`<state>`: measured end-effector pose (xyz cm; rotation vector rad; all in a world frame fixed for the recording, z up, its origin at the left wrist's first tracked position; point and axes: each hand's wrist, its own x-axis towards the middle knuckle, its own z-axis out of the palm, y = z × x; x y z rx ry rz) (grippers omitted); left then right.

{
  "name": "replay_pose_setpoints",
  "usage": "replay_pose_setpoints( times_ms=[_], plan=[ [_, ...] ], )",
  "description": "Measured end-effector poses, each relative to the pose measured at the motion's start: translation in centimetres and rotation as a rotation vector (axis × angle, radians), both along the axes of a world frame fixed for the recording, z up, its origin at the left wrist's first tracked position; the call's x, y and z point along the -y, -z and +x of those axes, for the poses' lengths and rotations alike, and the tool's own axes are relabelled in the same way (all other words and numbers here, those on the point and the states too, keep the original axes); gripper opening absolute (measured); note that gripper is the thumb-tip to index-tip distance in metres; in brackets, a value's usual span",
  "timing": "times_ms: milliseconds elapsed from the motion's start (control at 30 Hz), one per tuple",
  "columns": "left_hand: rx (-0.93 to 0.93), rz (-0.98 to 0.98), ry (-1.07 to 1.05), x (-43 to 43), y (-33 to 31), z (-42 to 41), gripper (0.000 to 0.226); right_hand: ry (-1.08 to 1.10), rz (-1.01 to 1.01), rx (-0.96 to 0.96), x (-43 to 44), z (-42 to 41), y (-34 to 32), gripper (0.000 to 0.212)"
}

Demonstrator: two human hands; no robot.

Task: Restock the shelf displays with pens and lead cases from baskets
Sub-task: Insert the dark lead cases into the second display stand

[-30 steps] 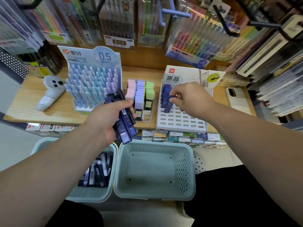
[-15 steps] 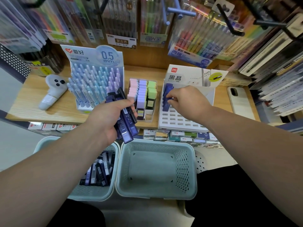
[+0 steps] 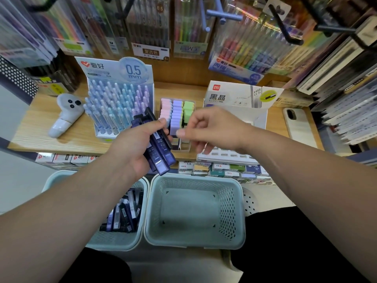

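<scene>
Head view: lead cases (image 3: 160,154) in curled left fingers (image 3: 156,125); right fingers (image 3: 192,121) just alongside, loosely curled, empty.

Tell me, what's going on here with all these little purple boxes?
A person is restocking a stationery shelf. Their left hand grips a bundle of dark purple lead cases, while the right hand hovers beside it, holding nothing, thumb and forefinger apart. Behind the right hand stands a white slotted display, apparently meant for them. Spare cases lie in the left basket below.
</scene>
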<state>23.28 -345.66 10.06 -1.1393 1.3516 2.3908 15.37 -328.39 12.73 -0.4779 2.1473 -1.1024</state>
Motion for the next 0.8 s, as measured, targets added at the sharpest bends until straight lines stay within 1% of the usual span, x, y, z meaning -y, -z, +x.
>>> replay_pose_setpoints(
  times_ms=[33,67,200,300,400,467,600,633,800],
  plan=[
    [-0.007,0.013,-0.013,0.0,0.0,-0.1,0.007,-0.049,-0.010,0.087,0.4,0.7,-0.2,0.036],
    [-0.018,0.028,-0.029,-0.1,0.0,-0.2,0.008,-0.083,-0.014,0.125,0.7,1.3,-0.3,0.038],
    [-0.044,0.081,-0.088,-0.4,-0.2,-0.4,0.012,-0.076,-0.013,0.109,1.5,3.0,0.3,0.047],
    [-0.043,0.068,-0.102,-0.5,-0.2,-0.4,0.011,-0.043,-0.090,0.155,1.6,3.3,0.6,0.040],
    [-0.051,0.057,-0.087,-0.4,-0.2,-0.4,0.013,0.012,-0.144,0.210,1.4,3.0,0.7,0.031],
    [-0.054,0.043,-0.078,-0.4,-0.2,-0.3,0.015,0.036,-0.167,0.269,1.3,2.9,0.7,0.029],
    [-0.053,0.029,-0.036,-0.4,-0.3,-0.2,0.046,0.053,-0.195,0.362,1.2,2.1,0.4,0.025],
    [-0.049,0.016,-0.034,-0.4,-0.3,-0.2,0.045,0.059,-0.199,0.373,1.1,1.8,0.3,0.024],
    [-0.036,0.028,0.004,-0.7,-0.3,-0.1,0.022,0.140,-0.304,0.425,0.4,0.1,-0.5,0.024]
  ],
)
